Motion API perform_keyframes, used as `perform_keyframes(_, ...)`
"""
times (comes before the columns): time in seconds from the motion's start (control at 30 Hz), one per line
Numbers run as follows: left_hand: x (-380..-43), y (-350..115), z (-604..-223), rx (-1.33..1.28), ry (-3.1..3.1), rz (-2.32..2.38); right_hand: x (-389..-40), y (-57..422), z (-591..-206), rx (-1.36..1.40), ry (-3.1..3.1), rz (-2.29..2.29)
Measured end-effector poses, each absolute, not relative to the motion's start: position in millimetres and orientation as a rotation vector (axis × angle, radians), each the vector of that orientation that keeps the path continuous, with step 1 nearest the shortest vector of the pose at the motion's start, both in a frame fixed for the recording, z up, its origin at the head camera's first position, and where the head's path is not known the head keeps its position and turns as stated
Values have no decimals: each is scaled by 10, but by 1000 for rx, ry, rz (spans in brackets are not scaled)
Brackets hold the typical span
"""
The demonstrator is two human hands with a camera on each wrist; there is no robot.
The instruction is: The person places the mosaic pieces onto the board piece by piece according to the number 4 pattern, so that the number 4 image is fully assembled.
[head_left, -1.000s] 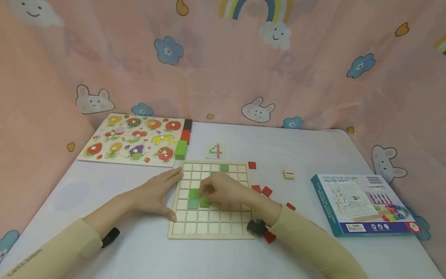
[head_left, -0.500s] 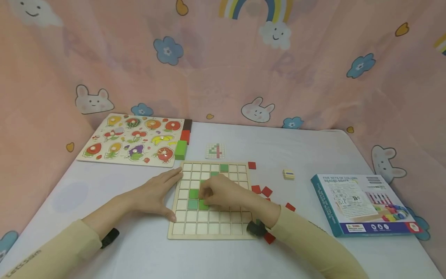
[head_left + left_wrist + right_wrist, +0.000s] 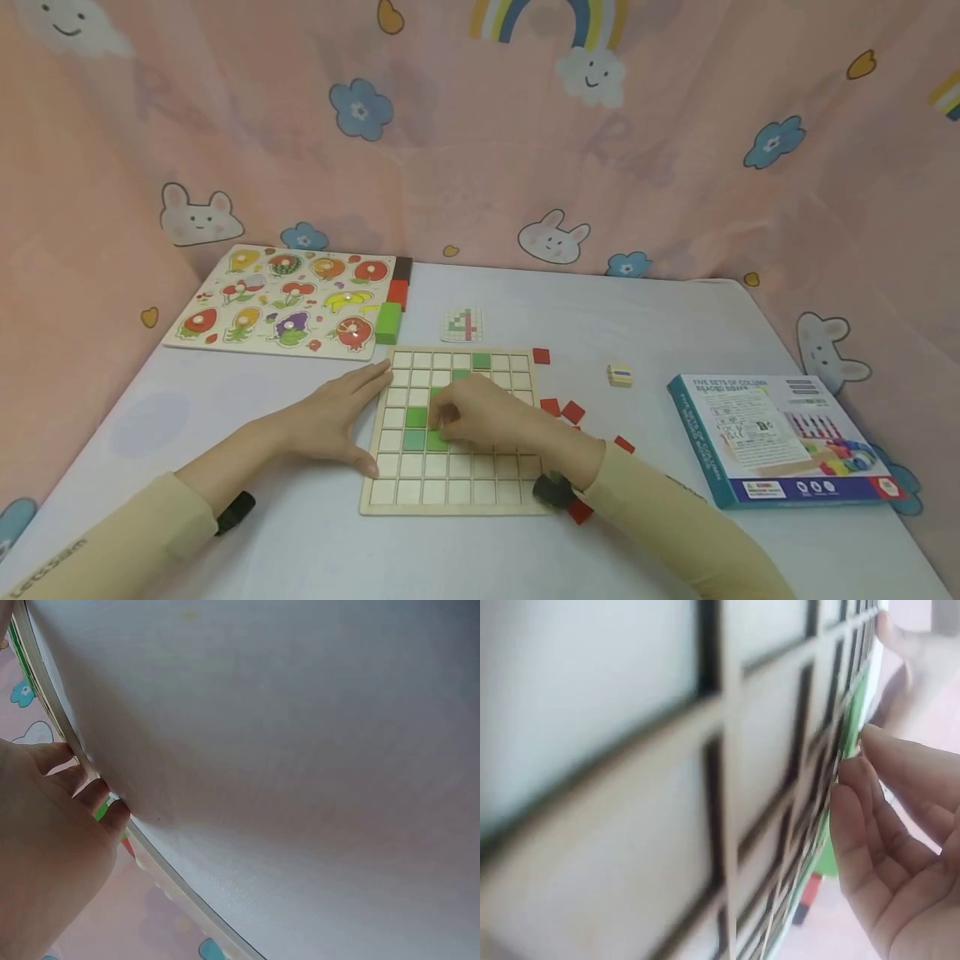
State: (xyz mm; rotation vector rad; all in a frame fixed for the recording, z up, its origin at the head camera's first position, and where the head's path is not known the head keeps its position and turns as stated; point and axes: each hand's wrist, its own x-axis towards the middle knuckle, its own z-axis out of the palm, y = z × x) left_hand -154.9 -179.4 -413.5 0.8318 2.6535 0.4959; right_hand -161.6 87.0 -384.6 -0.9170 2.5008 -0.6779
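Note:
A wooden grid board [image 3: 465,508] with white square cells lies on the table. Several green tiles sit in its cells, among them one green tile [image 3: 416,417] and another below it, a bluish-green tile [image 3: 413,440]. My left hand [image 3: 327,417] rests at the board's left edge, fingers extended and thumb spread toward the front. My right hand [image 3: 480,412] is over the middle of the board, its fingers curled and thumb and fingertips pinching at a light green tile [image 3: 437,442]. In the right wrist view its fingertips meet the green; the hand hides some cells.
Several red tiles [image 3: 573,412] lie right of the board. A small pattern card [image 3: 462,325] lies behind it. Fruit puzzle [image 3: 277,302] and coloured blocks, including a green block [image 3: 388,323], are at back left. A small yellowish block [image 3: 619,375] and a boxed toy [image 3: 783,442] stand right.
The light green tile under my right fingertips has come to lie flat and square in its cell since one second ago. Both hands stay nearly in place.

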Motion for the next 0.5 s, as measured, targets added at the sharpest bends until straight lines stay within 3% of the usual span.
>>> perform_keyframes(0.5, -1540, -1782, -4116, 845, 2658, 488, -1629, 1789, -3773, -801, 2491, -771)
